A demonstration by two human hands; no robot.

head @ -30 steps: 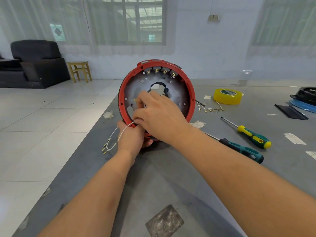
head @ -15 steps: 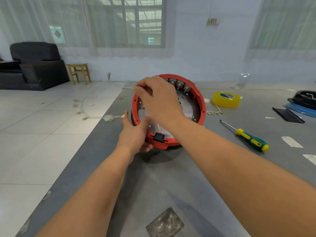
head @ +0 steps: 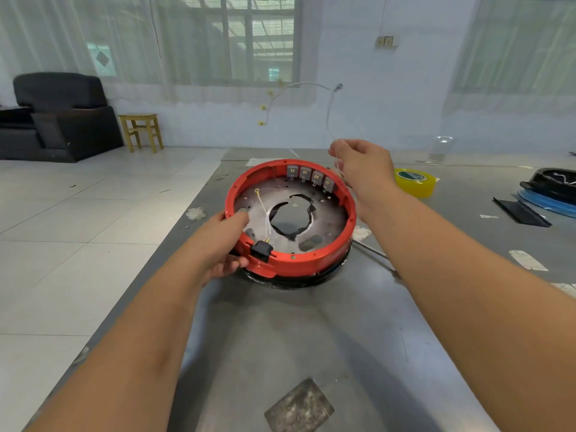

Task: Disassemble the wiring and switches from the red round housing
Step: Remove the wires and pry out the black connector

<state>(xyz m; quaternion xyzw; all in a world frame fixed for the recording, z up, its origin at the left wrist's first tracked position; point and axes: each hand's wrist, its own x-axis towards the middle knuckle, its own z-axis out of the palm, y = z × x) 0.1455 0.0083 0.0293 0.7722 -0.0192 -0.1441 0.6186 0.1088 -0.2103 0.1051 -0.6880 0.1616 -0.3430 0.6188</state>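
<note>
Head view. The red round housing (head: 291, 219) lies flat on the grey table (head: 280, 338), open side up, resting on a black ring just under its rim. My left hand (head: 223, 244) grips the near-left rim, thumb hooked over the inside and fingers curled beneath the outside, steadying it. My right hand (head: 363, 169) is raised above the far-right rim, fingertips pinched on a white wire harness (head: 311, 85) that arcs up and leftward through the air, small yellow terminals dangling at its free ends; it appears fully clear of the housing.

Progress, as I judge it: one harness is out. Still in the housing are four grey switches (head: 310, 177) in a row on the far inner wall, a black connector (head: 261, 249) clipped at the near rim, and a short white lead (head: 263, 212) running from it across the metal base plate. These remain to be removed.

To the right lie a yellow tape roll (head: 416, 182) and a black-and-blue part (head: 550, 190) at the table's far edge.
</note>
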